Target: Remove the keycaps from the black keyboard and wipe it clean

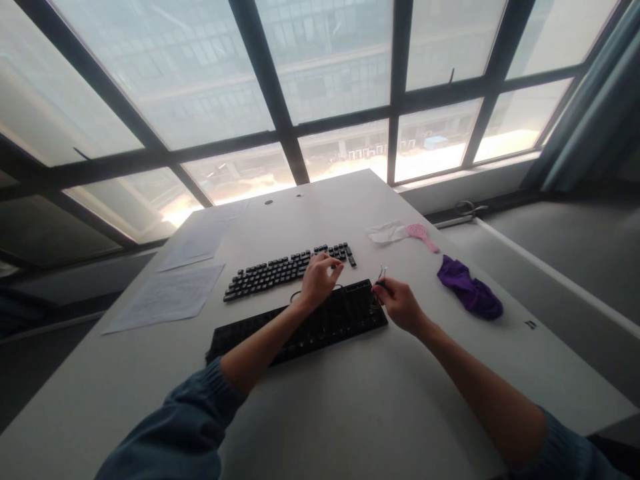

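A black keyboard lies in front of me on the white table, its top mostly bare of keycaps. Behind it, loose black keycaps are laid out in rows like a keyboard's layout. My left hand hovers over the right part of these rows, thumb and forefinger curled together; whatever is between them, if anything, is too small to make out. Near the keyboard's right end, my right hand grips a keycap puller with thin wire prongs pointing up and away. A thin cable curves behind the keyboard.
Printed sheets lie on the left of the white table. To the right are a white tissue or wrapper, a pink hairbrush and a crumpled purple cloth. Large windows rise beyond the far edge.
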Motion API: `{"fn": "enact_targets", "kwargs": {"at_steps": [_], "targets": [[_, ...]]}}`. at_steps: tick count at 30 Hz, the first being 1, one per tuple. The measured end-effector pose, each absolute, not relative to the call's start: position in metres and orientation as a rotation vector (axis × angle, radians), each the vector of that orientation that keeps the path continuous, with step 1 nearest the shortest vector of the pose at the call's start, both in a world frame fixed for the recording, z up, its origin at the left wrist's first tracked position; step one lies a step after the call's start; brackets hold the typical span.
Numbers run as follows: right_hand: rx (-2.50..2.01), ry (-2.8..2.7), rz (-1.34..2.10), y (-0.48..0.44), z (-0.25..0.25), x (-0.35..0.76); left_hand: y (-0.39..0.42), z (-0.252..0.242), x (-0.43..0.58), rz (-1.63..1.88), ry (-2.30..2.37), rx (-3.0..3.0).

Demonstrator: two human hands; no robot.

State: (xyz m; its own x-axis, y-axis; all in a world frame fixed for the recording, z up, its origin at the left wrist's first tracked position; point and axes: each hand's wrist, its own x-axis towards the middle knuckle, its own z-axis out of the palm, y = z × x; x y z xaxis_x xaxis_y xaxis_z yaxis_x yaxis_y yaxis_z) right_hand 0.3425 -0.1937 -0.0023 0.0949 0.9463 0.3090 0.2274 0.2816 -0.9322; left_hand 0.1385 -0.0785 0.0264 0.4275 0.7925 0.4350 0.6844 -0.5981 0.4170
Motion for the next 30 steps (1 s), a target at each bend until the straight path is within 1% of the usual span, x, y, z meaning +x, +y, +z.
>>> {"fn": "enact_targets", "kwargs": {"at_steps": [4,7,12,17,25,30], "targets": [[-1.186,-1.528,0.756,-0.192,-0.007,0.340,-0.135,0.022,0.147,0.589,1.068,2.479],[-1.174,-1.588,0.798,-0.191,-0.010,0.341,-0.160,0.008,0.156,0.515,1.055,2.456],[-1.150,-1.643,0.909,-0.191,-0.011,0.345,-0.169,-0.008,0.164,0.563,1.094,2.500],[-1.150,-1.643,0.832,-0.190,-0.009,0.346,-0.171,-0.012,0.163,0.629,1.094,2.476],[-1.194,-1.737,0.929,-0.187,-0.015,0.346,-0.172,-0.016,0.161,0.661,1.089,2.460],[-1.176,-1.814,0.867,-0.191,-0.013,0.346,-0.168,-0.020,0.160,0.693,1.060,2.406]]}}
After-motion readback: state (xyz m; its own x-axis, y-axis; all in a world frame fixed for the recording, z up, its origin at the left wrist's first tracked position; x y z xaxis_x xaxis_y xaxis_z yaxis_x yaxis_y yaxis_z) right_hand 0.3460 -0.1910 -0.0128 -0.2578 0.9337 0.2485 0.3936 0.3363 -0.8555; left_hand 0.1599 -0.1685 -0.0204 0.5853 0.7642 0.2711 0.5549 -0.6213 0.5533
